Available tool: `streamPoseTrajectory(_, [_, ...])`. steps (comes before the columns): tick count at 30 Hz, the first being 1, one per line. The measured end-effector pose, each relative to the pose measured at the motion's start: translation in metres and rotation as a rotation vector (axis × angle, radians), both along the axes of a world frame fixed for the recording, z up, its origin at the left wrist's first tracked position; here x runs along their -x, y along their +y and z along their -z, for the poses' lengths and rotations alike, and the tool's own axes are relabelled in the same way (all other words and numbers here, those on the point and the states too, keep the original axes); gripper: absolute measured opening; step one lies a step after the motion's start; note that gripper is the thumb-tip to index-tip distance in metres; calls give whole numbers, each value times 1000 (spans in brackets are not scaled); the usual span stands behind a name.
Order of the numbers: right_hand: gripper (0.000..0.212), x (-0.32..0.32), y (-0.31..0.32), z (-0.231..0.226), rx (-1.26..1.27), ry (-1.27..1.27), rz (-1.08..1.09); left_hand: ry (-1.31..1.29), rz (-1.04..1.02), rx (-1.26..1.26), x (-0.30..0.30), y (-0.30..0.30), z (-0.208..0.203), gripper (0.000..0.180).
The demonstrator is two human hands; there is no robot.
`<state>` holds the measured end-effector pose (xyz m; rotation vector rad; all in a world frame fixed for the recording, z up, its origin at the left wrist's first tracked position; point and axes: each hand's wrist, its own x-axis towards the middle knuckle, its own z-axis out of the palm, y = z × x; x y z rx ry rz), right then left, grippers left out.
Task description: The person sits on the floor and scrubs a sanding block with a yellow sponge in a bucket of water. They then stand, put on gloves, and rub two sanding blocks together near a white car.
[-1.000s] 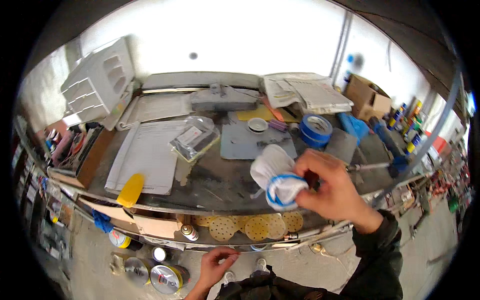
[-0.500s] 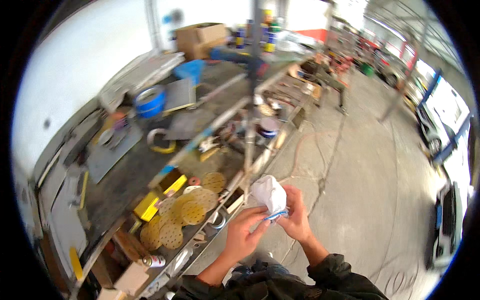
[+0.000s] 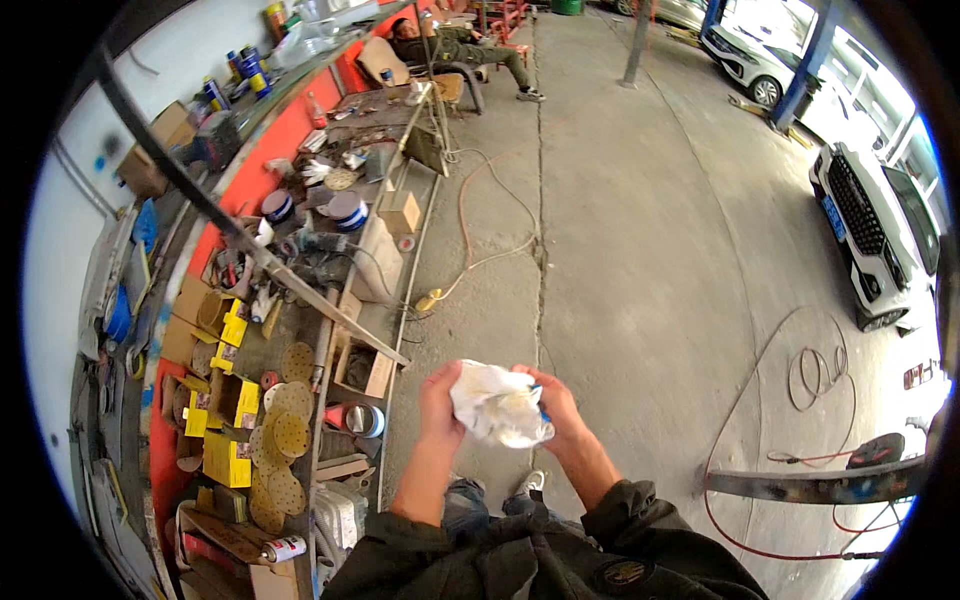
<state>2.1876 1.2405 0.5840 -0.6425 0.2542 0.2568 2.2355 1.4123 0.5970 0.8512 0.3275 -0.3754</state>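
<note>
Out in front of me I hold a bunched white cloth (image 3: pixel 495 400) with yellowish stains and a bit of blue at its right edge. Its folds hide what shape it has when spread. My left hand (image 3: pixel 440 405) grips its left side, with the fingers mostly behind the fabric. On the opposite side my right hand (image 3: pixel 558 412) is closed around the blue-edged part. The bundle is above the concrete floor, to the right of the cluttered shelf.
At left, the shelf (image 3: pixel 318 440) carries sanding discs (image 3: pixel 292 405), yellow boxes (image 3: pixel 228 458), tins (image 3: pixel 347 210) and a spray can (image 3: pixel 284 548). A slanted metal bar (image 3: pixel 290 280) crosses it. Hoses (image 3: pixel 470 225) lie ahead; a white car (image 3: pixel 870 225) stands right. A person (image 3: pixel 450 50) reclines far off.
My view has swung right and away from the bench, showing more floor. The cloth has been turned in my hands; its blue edge has gone from the near side to the right.
</note>
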Motion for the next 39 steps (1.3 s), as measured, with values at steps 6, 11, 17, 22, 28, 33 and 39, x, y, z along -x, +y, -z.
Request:
streamPoseTrajectory(6, [37, 58, -83, 10, -411, 54, 63, 102, 261, 68, 16, -88, 13, 25])
streamPoseTrajectory(11, [21, 98, -146, 49, 2, 92, 381, 53, 281, 199, 23, -134, -11, 27])
streamPoseTrajectory(17, [15, 150, -180, 73, 320, 283, 929, -138, 159, 75, 9, -136, -34, 30])
streamPoseTrajectory(22, [22, 167, -164, 47, 542, 199, 793, -504, 377, -64, 2, -118, -21, 21])
streamPoseTrajectory(28, [35, 127, -84, -39, 720, 30, 579, -1757, 701, -764, 68, -128, -36, 19])
streamPoseTrajectory(33, [23, 149, -83, -25, 747, 98, 782, -1892, 703, -856, 84, -118, -34, 18])
streamPoseTrajectory(39, [21, 165, -60, -29, 902, 164, 886, -1641, 523, -690, 98, -105, -21, 21])
